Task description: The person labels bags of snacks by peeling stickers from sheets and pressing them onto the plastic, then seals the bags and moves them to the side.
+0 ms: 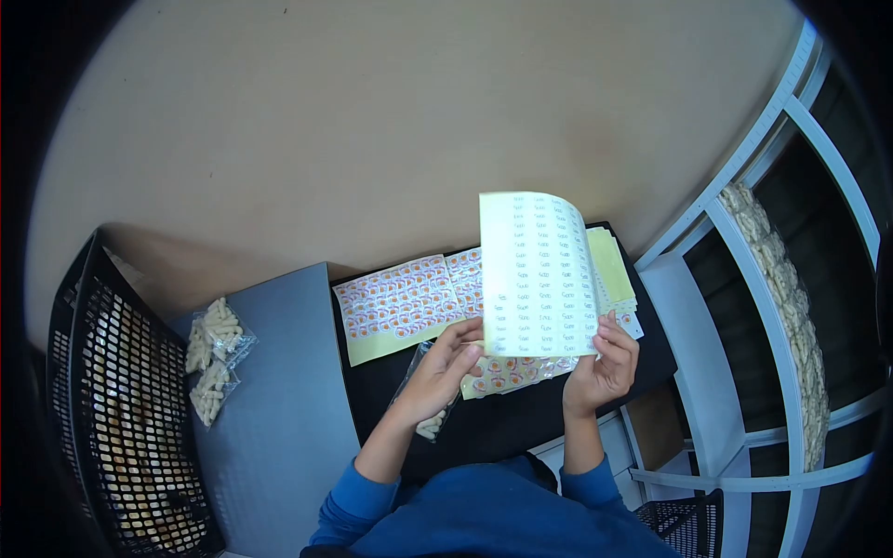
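Note:
My right hand (603, 369) pinches the lower right corner of a pale label sheet (538, 279) printed with rows of small text, which stands raised and curls at its top. At the sheet's lower left is my left hand (440, 372), its fingers closed on a yellow-edged sheet of round orange stickers (507, 374) that lies below the label sheet. Farther left, another sticker sheet (400, 299) lies flat on the black surface (386, 381). Beneath my left wrist, a clear bag of pale sticks (433, 425) is partly hidden.
Bags of pale sticks (216, 335) lie on the grey table (270, 409) at the left, beside a black basket (139, 409). More yellow sheets (609, 265) are stacked at the right. A white shelf frame (688, 325) holds a long bag of pale pieces (781, 307).

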A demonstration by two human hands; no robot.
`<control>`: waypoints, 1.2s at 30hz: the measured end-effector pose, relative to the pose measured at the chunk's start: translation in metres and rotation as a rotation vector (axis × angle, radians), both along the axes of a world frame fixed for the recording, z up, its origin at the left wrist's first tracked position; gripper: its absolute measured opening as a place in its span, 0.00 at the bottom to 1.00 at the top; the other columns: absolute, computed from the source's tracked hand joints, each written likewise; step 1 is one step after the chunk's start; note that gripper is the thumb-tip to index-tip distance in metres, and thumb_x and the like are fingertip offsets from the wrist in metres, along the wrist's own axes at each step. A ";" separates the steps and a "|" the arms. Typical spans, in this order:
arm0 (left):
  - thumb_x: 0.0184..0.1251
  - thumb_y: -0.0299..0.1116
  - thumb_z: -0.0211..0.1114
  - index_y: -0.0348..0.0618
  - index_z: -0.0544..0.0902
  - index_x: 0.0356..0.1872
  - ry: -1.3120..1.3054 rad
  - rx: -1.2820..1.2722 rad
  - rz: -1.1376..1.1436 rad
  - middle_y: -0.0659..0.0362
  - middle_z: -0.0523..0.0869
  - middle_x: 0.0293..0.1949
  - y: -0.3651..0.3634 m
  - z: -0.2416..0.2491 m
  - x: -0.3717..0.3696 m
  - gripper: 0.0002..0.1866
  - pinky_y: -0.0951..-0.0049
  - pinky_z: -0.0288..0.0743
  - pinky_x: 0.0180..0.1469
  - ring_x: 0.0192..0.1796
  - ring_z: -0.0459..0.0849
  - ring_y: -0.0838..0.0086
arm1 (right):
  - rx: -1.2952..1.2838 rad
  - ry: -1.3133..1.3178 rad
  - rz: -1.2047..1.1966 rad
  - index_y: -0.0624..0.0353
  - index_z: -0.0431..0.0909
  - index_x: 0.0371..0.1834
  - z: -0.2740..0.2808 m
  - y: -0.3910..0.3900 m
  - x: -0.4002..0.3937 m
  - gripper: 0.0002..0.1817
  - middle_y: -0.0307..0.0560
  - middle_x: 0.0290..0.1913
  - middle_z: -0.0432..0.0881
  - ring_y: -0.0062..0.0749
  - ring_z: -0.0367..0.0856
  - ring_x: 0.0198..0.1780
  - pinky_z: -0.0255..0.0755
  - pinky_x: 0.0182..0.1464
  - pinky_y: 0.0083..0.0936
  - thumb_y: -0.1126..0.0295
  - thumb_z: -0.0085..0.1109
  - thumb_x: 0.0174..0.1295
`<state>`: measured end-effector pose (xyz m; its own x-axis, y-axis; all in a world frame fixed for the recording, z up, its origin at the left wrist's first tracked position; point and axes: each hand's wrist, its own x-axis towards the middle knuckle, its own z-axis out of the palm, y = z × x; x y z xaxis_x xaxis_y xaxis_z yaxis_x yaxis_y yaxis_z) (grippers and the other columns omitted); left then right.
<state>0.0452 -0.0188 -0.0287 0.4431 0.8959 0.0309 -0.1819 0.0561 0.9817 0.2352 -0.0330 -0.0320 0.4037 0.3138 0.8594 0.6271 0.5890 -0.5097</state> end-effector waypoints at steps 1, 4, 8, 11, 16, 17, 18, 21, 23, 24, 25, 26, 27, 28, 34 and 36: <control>0.69 0.37 0.44 0.33 0.60 0.58 -0.001 0.005 -0.001 0.53 0.74 0.48 0.002 0.006 0.004 0.22 0.73 0.70 0.47 0.47 0.75 0.72 | 0.005 -0.001 -0.001 0.61 0.71 0.25 0.003 -0.002 -0.004 0.10 0.46 0.32 0.74 0.38 0.77 0.41 0.66 0.56 0.47 0.89 0.51 0.45; 0.65 0.30 0.50 0.34 0.61 0.57 -0.389 -0.134 -0.026 0.53 0.74 0.48 0.005 0.027 0.009 0.21 0.75 0.69 0.49 0.49 0.74 0.76 | 0.048 0.041 0.080 0.60 0.71 0.26 0.005 -0.006 -0.010 0.09 0.45 0.33 0.73 0.37 0.77 0.41 0.66 0.56 0.49 0.88 0.49 0.46; 0.62 0.24 0.53 0.33 0.64 0.56 -0.397 0.050 0.063 0.54 0.74 0.49 0.000 0.045 0.009 0.20 0.77 0.66 0.53 0.51 0.73 0.77 | 0.040 -0.016 0.097 0.60 0.71 0.26 0.001 -0.009 -0.012 0.11 0.46 0.33 0.74 0.37 0.78 0.40 0.67 0.56 0.47 0.90 0.48 0.45; 0.60 0.21 0.53 0.32 0.67 0.53 -0.388 0.082 0.081 0.53 0.74 0.50 -0.002 0.047 0.003 0.19 0.76 0.65 0.54 0.52 0.72 0.76 | -0.016 -0.111 0.126 0.58 0.72 0.28 0.010 -0.010 -0.017 0.10 0.46 0.36 0.74 0.39 0.77 0.42 0.64 0.57 0.48 0.85 0.54 0.44; 0.58 0.19 0.55 0.31 0.70 0.50 -0.289 0.175 0.180 0.55 0.75 0.46 -0.005 0.051 0.002 0.17 0.77 0.65 0.53 0.51 0.72 0.76 | -0.212 -0.335 0.338 0.55 0.77 0.33 0.041 -0.013 -0.038 0.16 0.47 0.42 0.74 0.44 0.73 0.47 0.60 0.56 0.45 0.70 0.66 0.37; 0.58 0.18 0.56 0.31 0.70 0.50 -0.252 0.217 0.190 0.56 0.75 0.44 -0.005 0.051 0.002 0.17 0.77 0.65 0.53 0.51 0.72 0.76 | -0.211 -0.379 0.368 0.56 0.78 0.34 0.046 -0.013 -0.042 0.15 0.47 0.42 0.74 0.44 0.73 0.46 0.62 0.55 0.43 0.70 0.66 0.38; 0.58 0.18 0.56 0.31 0.70 0.50 -0.251 0.216 0.190 0.56 0.75 0.44 -0.005 0.050 0.002 0.17 0.77 0.65 0.53 0.51 0.72 0.76 | -0.180 -0.373 0.334 0.57 0.79 0.35 0.050 -0.010 -0.047 0.15 0.48 0.41 0.74 0.42 0.74 0.44 0.67 0.49 0.38 0.74 0.65 0.41; 0.57 0.18 0.56 0.30 0.70 0.50 -0.199 0.346 0.183 0.56 0.74 0.41 -0.005 0.050 0.000 0.17 0.77 0.65 0.54 0.51 0.73 0.75 | -0.230 -0.287 0.316 0.60 0.79 0.36 0.065 -0.006 -0.062 0.14 0.48 0.40 0.75 0.39 0.76 0.41 0.71 0.44 0.31 0.79 0.62 0.43; 0.56 0.17 0.56 0.29 0.70 0.50 -0.222 0.318 0.243 0.55 0.73 0.43 -0.008 0.054 0.001 0.18 0.76 0.64 0.55 0.51 0.73 0.74 | -0.213 -0.299 0.308 0.61 0.79 0.36 0.069 -0.003 -0.065 0.14 0.48 0.39 0.76 0.38 0.77 0.40 0.72 0.43 0.29 0.80 0.62 0.42; 0.56 0.17 0.56 0.29 0.70 0.50 -0.221 0.318 0.246 0.55 0.73 0.43 -0.009 0.055 0.000 0.18 0.76 0.64 0.55 0.51 0.73 0.74 | -0.198 -0.313 0.303 0.61 0.79 0.37 0.070 -0.002 -0.067 0.15 0.48 0.38 0.77 0.37 0.78 0.39 0.73 0.41 0.28 0.82 0.62 0.42; 0.56 0.17 0.56 0.29 0.70 0.50 -0.223 0.349 0.251 0.55 0.73 0.43 -0.009 0.057 -0.001 0.18 0.76 0.65 0.55 0.51 0.73 0.74 | -0.198 -0.313 0.306 0.61 0.79 0.37 0.071 -0.002 -0.068 0.15 0.48 0.38 0.77 0.37 0.78 0.39 0.73 0.41 0.28 0.82 0.62 0.42; 0.56 0.16 0.56 0.28 0.70 0.50 -0.225 0.380 0.255 0.54 0.73 0.43 -0.009 0.058 -0.002 0.18 0.76 0.65 0.55 0.51 0.73 0.74 | -0.192 -0.296 0.308 0.61 0.80 0.36 0.071 -0.001 -0.070 0.14 0.48 0.37 0.77 0.37 0.78 0.38 0.73 0.41 0.28 0.81 0.62 0.42; 0.56 0.16 0.56 0.28 0.70 0.50 -0.225 0.379 0.255 0.54 0.73 0.43 -0.009 0.057 -0.002 0.18 0.76 0.65 0.55 0.51 0.73 0.74 | -0.187 -0.279 0.307 0.62 0.80 0.36 0.072 -0.001 -0.071 0.14 0.48 0.36 0.78 0.37 0.79 0.38 0.74 0.40 0.28 0.81 0.62 0.42; 0.55 0.16 0.55 0.29 0.70 0.50 -0.198 0.409 0.271 0.54 0.73 0.42 -0.008 0.057 -0.002 0.18 0.76 0.65 0.54 0.50 0.73 0.74 | -0.188 -0.278 0.306 0.62 0.80 0.36 0.074 -0.002 -0.073 0.14 0.48 0.36 0.78 0.37 0.79 0.38 0.74 0.40 0.28 0.81 0.62 0.42; 0.52 0.14 0.54 0.32 0.71 0.47 -0.076 0.487 0.295 0.58 0.74 0.40 -0.008 0.057 -0.006 0.17 0.78 0.65 0.50 0.46 0.73 0.77 | -0.212 -0.231 0.285 0.62 0.80 0.34 0.074 -0.002 -0.076 0.13 0.48 0.36 0.79 0.36 0.80 0.37 0.76 0.38 0.25 0.81 0.63 0.42; 0.52 0.14 0.54 0.32 0.71 0.46 -0.055 0.491 0.302 0.58 0.73 0.39 -0.007 0.057 -0.006 0.17 0.78 0.65 0.50 0.45 0.73 0.77 | -0.154 -0.244 0.293 0.63 0.80 0.33 0.069 0.000 -0.076 0.12 0.49 0.37 0.79 0.36 0.80 0.37 0.76 0.39 0.25 0.81 0.63 0.42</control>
<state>0.0395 -0.0262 0.0282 0.1554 0.8574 0.4906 -0.1709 -0.4658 0.8682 0.1595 -0.0330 0.0374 0.0683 0.5179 0.8527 0.5577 0.6889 -0.4631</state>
